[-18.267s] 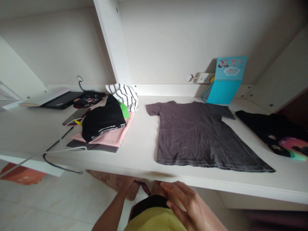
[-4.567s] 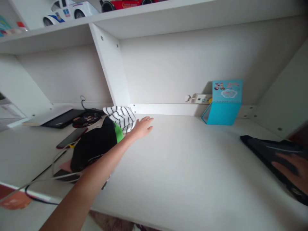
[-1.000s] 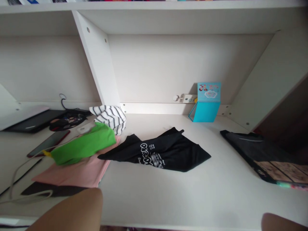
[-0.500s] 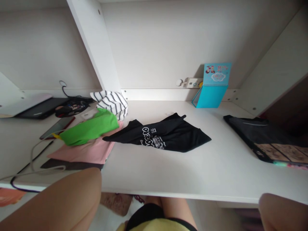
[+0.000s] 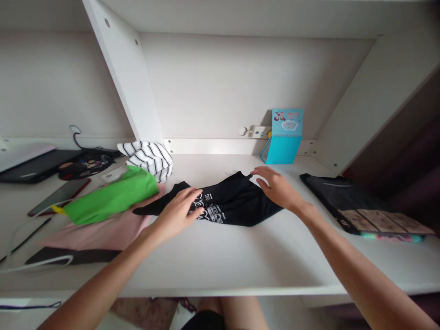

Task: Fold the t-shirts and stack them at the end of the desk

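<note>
**Both hands on the black shirt**

At centre frame on the white desk (image 5: 223,261), I see my left hand (image 5: 178,211) and right hand (image 5: 277,187) lying flat, fingers loosely spread and gripping nothing. They rest on either end of the crumpled black T-shirt (image 5: 237,206), which has white lettering. Behind it, the shelf bay (image 5: 223,91) holds a blue calendar (image 5: 283,137).

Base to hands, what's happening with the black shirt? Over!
Left hand open, flat on black shirt. Right hand open at its far edge. Green shirt lies close at left.
</note>
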Motion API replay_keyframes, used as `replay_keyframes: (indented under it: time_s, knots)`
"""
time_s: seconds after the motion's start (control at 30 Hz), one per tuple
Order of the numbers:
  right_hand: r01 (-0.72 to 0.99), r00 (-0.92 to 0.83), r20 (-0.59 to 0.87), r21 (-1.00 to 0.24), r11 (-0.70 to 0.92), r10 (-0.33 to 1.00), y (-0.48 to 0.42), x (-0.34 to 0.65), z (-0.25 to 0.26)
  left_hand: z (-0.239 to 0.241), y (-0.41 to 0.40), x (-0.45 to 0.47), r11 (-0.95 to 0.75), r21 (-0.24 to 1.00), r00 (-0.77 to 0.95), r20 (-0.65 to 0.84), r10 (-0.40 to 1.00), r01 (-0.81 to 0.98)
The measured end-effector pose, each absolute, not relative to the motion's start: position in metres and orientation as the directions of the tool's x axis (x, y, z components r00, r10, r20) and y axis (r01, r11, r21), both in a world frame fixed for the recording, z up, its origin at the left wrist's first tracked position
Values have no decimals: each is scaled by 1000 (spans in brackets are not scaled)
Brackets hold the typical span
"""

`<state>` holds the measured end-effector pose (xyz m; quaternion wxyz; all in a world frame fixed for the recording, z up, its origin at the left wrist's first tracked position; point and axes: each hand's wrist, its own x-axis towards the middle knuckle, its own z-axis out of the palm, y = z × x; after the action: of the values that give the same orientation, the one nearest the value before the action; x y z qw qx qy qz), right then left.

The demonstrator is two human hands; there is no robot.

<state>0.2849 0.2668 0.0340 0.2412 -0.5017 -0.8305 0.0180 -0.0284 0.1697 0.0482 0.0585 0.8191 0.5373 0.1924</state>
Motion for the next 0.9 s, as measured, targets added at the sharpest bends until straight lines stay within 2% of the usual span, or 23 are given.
replay_keyframes:
  time_s: [0.1, 0.17, 0.27, 0.37, 0.47, 0.5, 0.57, 0.63, 0.67, 0.73, 0.8, 0.87, 0.9]
  knots:
    - [877, -368, 202, -249, 411, 908, 279, 278, 11, 40, 208, -41, -276, 167, 275, 31, 961, 947]
    - [904, -337, 116, -239, 356, 934, 291, 275, 1, 42, 224, -53, -283, 152, 289, -15, 957, 947]
    - [933, -262, 49, -241, 266, 964, 305, 278, 0, 53, 237, -65, -337, 211, 356, -54, 933, 917]
    - [949, -183, -13, -263, 173, 983, 311, 282, 6, 60, 255, -66, -299, 273, 356, -188, 916, 914]
    - [938, -191, -90, -312, 154, 977, 310, 276, 15, 60, 276, -49, -327, 405, 461, -299, 835, 854]
    - [925, -221, -97, -336, 177, 970, 308, 271, 20, 59, 282, -39, -349, 448, 496, -268, 826, 823]
    - [881, -310, -56, -393, 264, 949, 302, 258, 35, 62, 287, -14, -450, 490, 551, -78, 831, 747]
    - [814, -406, 30, -443, 376, 914, 291, 246, 58, 71, 288, 14, -621, 462, 634, 150, 759, 634]
    - [769, -459, 74, -467, 437, 885, 284, 242, 72, 78, 287, 27, -691, 438, 680, 213, 701, 575]
    - [647, -570, 152, -524, 555, 807, 270, 240, 102, 97, 285, 47, -735, 428, 740, 195, 644, 526]
    - [537, -620, 226, -575, 617, 751, 257, 248, 129, 118, 286, 54, -695, 444, 740, 100, 665, 565]
    - [527, -582, 273, -590, 611, 766, 249, 265, 150, 139, 290, 49, -678, 437, 729, 72, 681, 591]
    - [565, -548, 272, -577, 590, 791, 246, 275, 158, 149, 292, 42, -691, 419, 725, 104, 680, 589]
